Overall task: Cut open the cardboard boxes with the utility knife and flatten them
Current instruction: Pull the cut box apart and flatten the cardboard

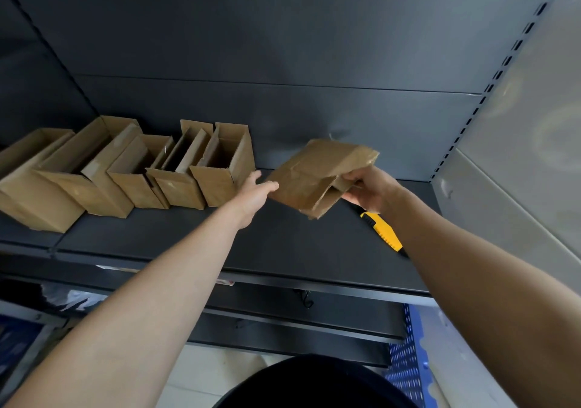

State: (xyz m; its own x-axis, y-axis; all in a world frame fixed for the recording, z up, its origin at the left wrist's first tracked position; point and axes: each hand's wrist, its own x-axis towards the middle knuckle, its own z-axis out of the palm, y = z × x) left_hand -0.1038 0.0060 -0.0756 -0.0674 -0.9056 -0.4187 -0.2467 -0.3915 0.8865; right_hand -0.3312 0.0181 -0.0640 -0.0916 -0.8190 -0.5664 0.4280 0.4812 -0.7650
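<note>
Several opened boxes (220, 181) stand in a row at far left, seemingly not yet flattened. At right, the right hand (367, 187) grips a taped box (314, 172) by its flap, raised; the left hand (254, 192), fingers straight, reaches its corner, probably to steady it. The utility knife (382, 231) lies under the right wrist, within reach. All this is on a dark metal shelf (283, 244) with a slotted upright (490, 87) at right and a blue crate (405, 360) below.

Five open cardboard boxes (217, 168) in one row on shelf (188, 238). One taped box (314, 172) held above shelf. Six boxes in all. One yellow utility knife (382, 230). Two hands: left hand (256, 192), right hand (369, 187).
</note>
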